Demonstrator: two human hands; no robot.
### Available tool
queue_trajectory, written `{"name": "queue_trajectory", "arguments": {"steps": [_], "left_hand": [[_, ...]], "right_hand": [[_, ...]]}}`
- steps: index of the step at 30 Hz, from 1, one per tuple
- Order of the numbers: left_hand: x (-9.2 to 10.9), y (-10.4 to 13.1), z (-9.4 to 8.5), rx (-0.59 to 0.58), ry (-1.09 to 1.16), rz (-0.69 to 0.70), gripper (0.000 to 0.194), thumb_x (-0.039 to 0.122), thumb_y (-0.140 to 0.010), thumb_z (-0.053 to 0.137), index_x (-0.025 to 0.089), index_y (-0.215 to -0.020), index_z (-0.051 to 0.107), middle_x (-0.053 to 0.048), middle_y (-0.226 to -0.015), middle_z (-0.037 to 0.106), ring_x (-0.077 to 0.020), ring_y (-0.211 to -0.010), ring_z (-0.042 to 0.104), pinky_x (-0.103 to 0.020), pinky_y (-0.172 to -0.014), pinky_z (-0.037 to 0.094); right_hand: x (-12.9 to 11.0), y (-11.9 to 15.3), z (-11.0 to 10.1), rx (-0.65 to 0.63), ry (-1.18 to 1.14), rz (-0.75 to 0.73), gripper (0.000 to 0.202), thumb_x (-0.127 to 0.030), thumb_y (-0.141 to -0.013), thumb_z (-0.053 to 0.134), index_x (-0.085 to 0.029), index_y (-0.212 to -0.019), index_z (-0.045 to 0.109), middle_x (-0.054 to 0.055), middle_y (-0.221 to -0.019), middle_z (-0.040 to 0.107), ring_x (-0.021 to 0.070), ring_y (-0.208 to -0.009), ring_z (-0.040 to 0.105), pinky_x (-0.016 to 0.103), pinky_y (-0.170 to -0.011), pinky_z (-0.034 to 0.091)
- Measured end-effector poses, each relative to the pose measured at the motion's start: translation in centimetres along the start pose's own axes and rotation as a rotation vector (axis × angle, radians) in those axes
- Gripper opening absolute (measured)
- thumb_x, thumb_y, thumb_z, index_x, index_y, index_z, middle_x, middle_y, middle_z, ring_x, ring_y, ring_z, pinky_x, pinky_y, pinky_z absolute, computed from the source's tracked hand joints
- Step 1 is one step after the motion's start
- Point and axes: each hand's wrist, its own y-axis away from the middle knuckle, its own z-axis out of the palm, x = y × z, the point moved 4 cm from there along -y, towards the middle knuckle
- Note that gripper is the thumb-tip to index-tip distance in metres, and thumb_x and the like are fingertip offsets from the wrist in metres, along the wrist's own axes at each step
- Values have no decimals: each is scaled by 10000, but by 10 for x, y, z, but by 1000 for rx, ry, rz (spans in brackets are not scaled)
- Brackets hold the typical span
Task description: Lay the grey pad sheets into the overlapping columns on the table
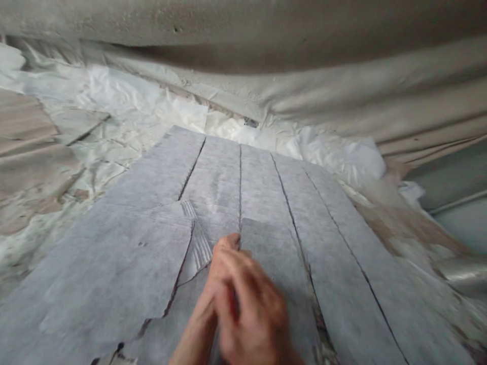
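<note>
Pressing hands (236, 294) at felt strip (266, 253) edge.

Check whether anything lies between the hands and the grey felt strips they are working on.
Nothing visible does. Both hands rest pressed together directly on the grey felt strips, fingertips at a seam between two strips. The blur hides which hand is which, and whether they grip anything.

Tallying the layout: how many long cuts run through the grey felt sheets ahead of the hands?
4 long cuts through the grey felt sheets: left, centre above the hands, then two slanting right. Others may be hidden.
</note>
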Motion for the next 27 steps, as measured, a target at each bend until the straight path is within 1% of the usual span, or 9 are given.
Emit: {"name": "queue_trajectory", "arguments": {"steps": [2,4,7,9,16,18,21,24,27], "left_hand": [[0,2,0,-11,27,2,274,166,-560,581,203,-480,321,76,-474,249,-66,-463,224,-243,-450,119],[0,6,1,-38,63,-17,226,216,-578,587,202,-518,370,77,-475,300,-65,-442,270,-224,-432,158],[4,13,4,-117,124,-50,161,284,-591,610,188,-636,489,58,-511,448,-91,-451,401,-221,-447,305],[7,18,5,-172,160,-75,226,303,-605,632,171,-771,553,22,-601,574,-129,-503,507,-258,-514,417],[5,27,-4,-151,226,-112,380,269,-658,744,163,-997,608,-59,-892,710,-198,-803,655,-290,-731,506],[3,28,-6,-122,227,-108,356,262,-679,743,173,-999,615,-54,-931,711,-195,-869,654,-281,-778,500],[2,28,-4,-99,232,-136,333,265,-700,731,194,-1005,618,-30,-912,714,-182,-829,658,-273,-747,511],[6,27,-5,-43,129,-134,337,335,-675,744,199,-960,627,-8,-822,706,-185,-746,652,-281,-686,529],[10,39,-21,148,-98,-106,432,427,-601,788,216,-947,639,6,-721,683,-194,-703,646,-278,-626,538]], "right_hand": [[48,21,-33,137,-22,166,224,-198,-993,372,-133,-1154,514,72,-1098,542,239,-927,562,338,-784,486],[106,40,-51,121,-74,408,285,-372,-939,477,-146,-1077,583,44,-1021,580,235,-768,579,337,-693,469],[173,61,-51,8,-226,733,571,-549,-727,565,-111,-1090,613,81,-993,591,292,-813,557,376,-685,448],[190,65,-40,-50,-318,796,683,-558,-660,584,-76,-1144,600,99,-1013,583,301,-874,537,393,-774,422],[184,48,-20,-148,-632,853,764,-502,-562,637,-85,-1198,563,57,-999,565,255,-902,496,312,-763,383],[182,48,-24,-226,-623,862,528,-520,-566,606,-148,-941,617,12,-798,545,247,-750,493,296,-644,363],[174,54,-31,-354,-511,748,329,-519,-652,478,-193,-614,445,-12,-632,441,220,-606,431,283,-545,282],[160,64,-40,-286,-464,656,313,-457,-773,410,-200,-600,368,-12,-608,411,208,-571,413,274,-509,261],[143,73,-55,-110,-513,615,344,-376,-929,421,-202,-641,350,-39,-565,368,173,-468,385,257,-435,254]]}}
